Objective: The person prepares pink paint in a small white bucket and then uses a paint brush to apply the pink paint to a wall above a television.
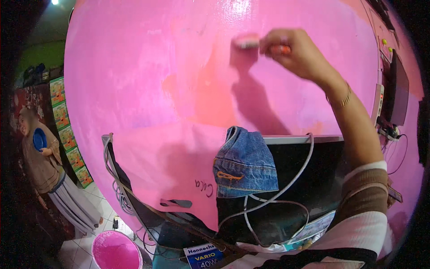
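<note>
1. Striped sleeve (365, 210), right of the denim cloth (246, 163).
2. Above the cloth, the right hand (299, 51) grips a brush (247, 43), its head left of the fingers, axis sideways.
3. Left hand: unseen, cannot tell.

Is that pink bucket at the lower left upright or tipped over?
Upright: the bucket has its round, open mouth facing up, its pink inside showing.

We face a pink wall (130, 76), orange-patched, filling the middle — a white glare (240, 5) sits at top centre. At upper left we see a green wall (45, 56) and a small bright lamp (55, 2); pale floor tiles (104, 210) show at lower left.
</note>
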Available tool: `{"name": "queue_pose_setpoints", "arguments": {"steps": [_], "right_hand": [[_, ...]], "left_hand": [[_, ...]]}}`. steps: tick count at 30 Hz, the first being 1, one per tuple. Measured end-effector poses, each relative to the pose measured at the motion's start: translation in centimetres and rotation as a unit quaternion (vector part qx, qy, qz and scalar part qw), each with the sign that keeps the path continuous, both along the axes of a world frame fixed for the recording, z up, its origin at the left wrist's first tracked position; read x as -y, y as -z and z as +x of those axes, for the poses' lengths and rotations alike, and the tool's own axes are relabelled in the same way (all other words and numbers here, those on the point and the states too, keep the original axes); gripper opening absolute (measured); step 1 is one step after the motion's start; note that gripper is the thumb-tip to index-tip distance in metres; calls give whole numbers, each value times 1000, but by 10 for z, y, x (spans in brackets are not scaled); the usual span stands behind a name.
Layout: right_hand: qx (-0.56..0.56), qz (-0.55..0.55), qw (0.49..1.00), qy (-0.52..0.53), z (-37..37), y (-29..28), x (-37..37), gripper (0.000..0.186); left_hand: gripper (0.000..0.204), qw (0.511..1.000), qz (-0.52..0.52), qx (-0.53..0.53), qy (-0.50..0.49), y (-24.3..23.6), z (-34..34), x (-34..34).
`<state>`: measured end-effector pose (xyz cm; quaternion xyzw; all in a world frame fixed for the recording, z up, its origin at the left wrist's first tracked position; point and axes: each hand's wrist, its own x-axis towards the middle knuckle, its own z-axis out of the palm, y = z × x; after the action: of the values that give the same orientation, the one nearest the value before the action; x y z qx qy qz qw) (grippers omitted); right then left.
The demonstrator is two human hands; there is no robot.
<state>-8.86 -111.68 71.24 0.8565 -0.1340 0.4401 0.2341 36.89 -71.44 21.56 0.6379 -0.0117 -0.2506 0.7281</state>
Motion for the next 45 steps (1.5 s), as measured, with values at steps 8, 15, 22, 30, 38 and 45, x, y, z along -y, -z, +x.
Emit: {"name": "queue_pose_setpoints", "arguments": {"steps": [8, 15, 22, 30, 38, 45], "right_hand": [[-77, 211, 974, -37, 1, -22, -1, 12], [140, -52, 987, -66, 32, -151, 30, 12], [182, -225, 952, -97, 66, -184, 70, 17], [-102, -107, 987, 57, 61, -20, 2, 11], [-117, 98, 985, -82, 51, 11, -3, 10], [148, 45, 987, -52, 22, -102, 0, 10]], "left_hand": [[22, 854, -134, 478, 154, 11, 8, -2], [26, 800, -188, 557, 121, 35, 9, -23], [34, 990, -24, 80, -117, -2, -25, -10], [25, 995, -36, 82, -54, 12, -8, -24], [24, 995, -48, 87, -7, 14, -9, -21], [23, 996, -44, 84, -4, 5, -18, -25]]}}
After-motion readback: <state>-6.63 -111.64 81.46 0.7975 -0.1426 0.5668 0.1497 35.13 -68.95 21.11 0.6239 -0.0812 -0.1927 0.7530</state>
